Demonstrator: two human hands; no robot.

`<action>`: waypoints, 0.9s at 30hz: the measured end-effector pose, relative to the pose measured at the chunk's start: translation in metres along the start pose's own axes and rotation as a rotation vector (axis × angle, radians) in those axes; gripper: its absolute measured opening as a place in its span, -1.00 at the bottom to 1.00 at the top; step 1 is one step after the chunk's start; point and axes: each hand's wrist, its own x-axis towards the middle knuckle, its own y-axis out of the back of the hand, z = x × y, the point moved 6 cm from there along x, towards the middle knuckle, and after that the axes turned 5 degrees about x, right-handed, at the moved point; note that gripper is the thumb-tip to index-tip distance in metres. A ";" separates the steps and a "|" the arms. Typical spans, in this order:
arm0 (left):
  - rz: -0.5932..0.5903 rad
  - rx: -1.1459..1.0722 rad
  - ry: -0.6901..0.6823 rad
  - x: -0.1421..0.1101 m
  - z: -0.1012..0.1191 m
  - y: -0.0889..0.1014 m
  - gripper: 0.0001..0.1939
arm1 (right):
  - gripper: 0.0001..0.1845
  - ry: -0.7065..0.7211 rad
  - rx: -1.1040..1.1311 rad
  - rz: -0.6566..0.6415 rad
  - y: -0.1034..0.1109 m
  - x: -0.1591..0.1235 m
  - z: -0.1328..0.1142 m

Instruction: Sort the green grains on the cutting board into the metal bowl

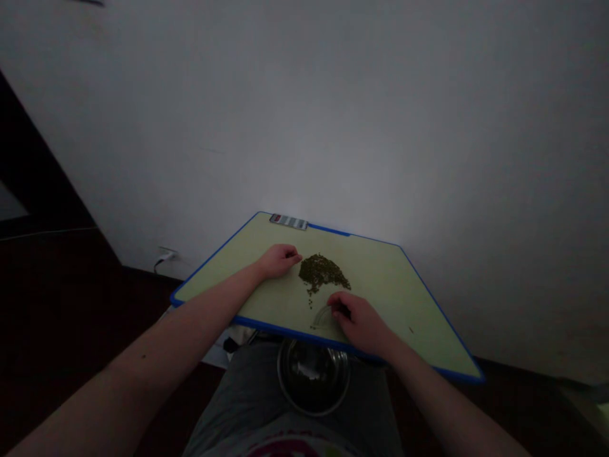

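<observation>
A loose pile of small dark-green beans, which look like mung beans (pixel 320 271), lies on the pale folding tabletop (pixel 380 266). At the pile's left edge, my left hand (pixel 280 260) rests with fingers curled and thumb and forefinger close together; whether anything is between them is hidden. Nearer to me, below the pile's right end, is my right hand (pixel 358 318), its fingers bent inward. A faint, clear curved piece (pixel 322 315) meets its fingertips and seems to be held. A few single beans trail from the pile towards it.
A metal bowl (pixel 314 406) sits on my lap, under the table's blue front edge (pixel 295 333). At the table's far left lies a phone (pixel 288 221) with its screen lit. A wall (pixel 333 127) stands right behind the table, with a plugged-in cable (pixel 164 258) at left.
</observation>
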 end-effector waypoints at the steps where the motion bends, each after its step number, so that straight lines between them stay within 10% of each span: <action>1: -0.003 -0.002 0.001 0.000 0.000 0.000 -0.66 | -0.76 -0.001 0.001 -0.005 0.000 -0.001 -0.001; 27: -0.009 0.008 0.009 0.000 0.000 0.000 -0.66 | -0.76 -0.035 0.082 -0.029 -0.003 -0.012 0.002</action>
